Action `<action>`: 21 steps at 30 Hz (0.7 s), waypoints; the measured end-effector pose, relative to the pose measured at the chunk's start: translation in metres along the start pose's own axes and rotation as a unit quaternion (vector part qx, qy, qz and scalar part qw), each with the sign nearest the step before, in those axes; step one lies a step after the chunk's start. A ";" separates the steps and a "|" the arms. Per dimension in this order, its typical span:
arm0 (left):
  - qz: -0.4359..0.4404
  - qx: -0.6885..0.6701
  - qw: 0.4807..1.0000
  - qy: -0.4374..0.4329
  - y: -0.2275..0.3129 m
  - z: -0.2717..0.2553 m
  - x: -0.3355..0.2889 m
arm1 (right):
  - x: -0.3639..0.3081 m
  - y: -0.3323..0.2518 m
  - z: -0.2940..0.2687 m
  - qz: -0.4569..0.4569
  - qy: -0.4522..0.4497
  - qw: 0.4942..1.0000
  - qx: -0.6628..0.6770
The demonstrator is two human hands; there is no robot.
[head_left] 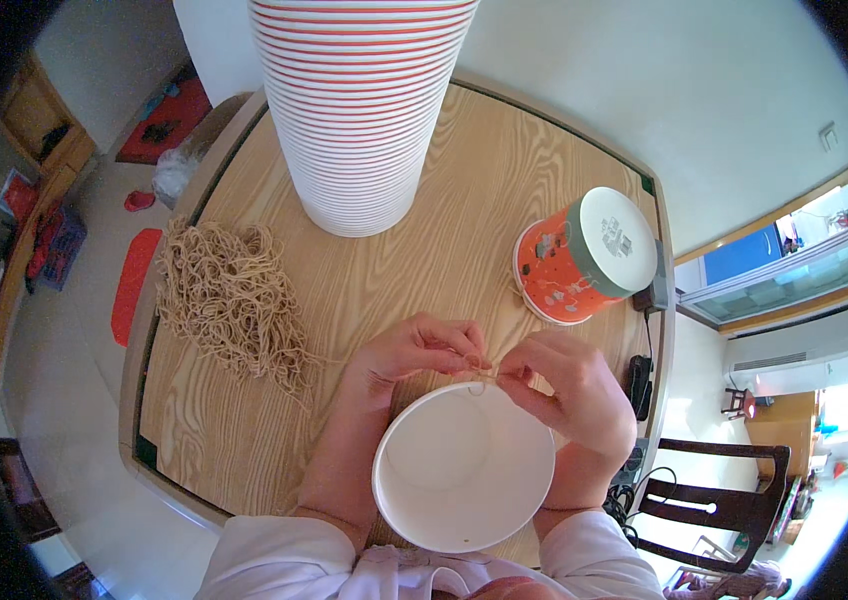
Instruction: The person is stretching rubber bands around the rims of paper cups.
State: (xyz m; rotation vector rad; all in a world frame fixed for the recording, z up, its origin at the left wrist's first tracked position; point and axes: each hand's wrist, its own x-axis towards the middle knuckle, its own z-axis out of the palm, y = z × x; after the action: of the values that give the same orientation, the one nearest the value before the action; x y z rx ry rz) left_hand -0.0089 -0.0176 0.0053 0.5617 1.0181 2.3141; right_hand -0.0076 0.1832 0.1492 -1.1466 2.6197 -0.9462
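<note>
By the white tub [464, 470], left hand [416, 347] and right hand [569, 385] pinch string [486, 376].

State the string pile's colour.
The string pile is tan, seen best in the head view.

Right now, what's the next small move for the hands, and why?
Probably draw the string snug: left hand and right hand pinch it close together above the white tub's far rim, and a small loop between the fingertips looks open.

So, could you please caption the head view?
Left hand and right hand pinch string near an open white tub.
</note>
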 end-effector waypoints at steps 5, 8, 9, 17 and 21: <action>0.041 0.026 0.998 -0.030 -0.009 -0.007 0.004 | 0.005 -0.003 0.008 0.009 0.000 1.000 -0.016; 0.033 0.031 0.999 -0.025 -0.009 -0.008 0.004 | 0.003 -0.001 0.008 0.035 0.021 0.999 0.004; 0.024 0.032 0.999 -0.018 -0.009 -0.008 0.004 | 0.003 0.001 0.007 0.035 0.021 0.999 0.004; 0.005 -0.021 1.000 -0.021 -0.004 -0.010 0.002 | 0.007 0.007 0.009 0.054 0.001 0.997 -0.046; -0.014 -0.011 1.000 -0.016 -0.004 -0.008 0.002 | 0.006 0.005 0.007 0.064 0.000 0.997 -0.051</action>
State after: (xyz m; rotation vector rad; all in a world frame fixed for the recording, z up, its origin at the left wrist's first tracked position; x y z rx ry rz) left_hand -0.0139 -0.0181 -0.0018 0.5697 0.9778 2.2833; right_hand -0.0126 0.1776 0.1414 -0.9854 2.7324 -0.7977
